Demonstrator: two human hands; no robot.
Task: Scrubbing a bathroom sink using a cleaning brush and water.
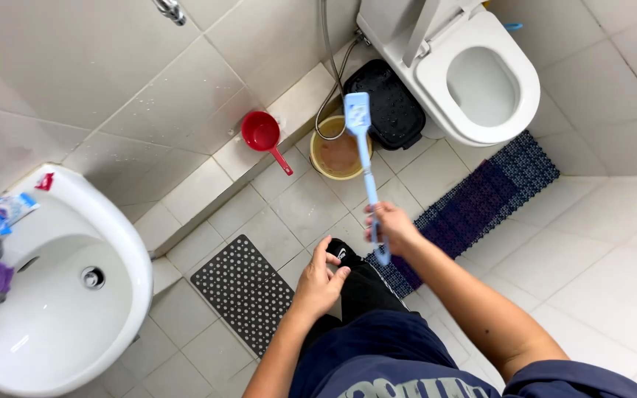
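Note:
My right hand [391, 227] grips the lower handle of a light blue long-handled brush [363, 152]. Its head points up and away, over a yellowish bucket [337, 155] on the floor. My left hand [320, 280] hangs free just left of it with fingers loosely curled, holding nothing. Below both hands are my dark trousers and a black shoe.
A white toilet [481, 81] with its seat down stands at the top right, a black bin [388, 103] beside it. A red dipper [263, 134] rests on a tiled ledge. A white sink [53, 295] is at the left. A black mat [243, 289] and a purple mat [481, 206] lie on the floor.

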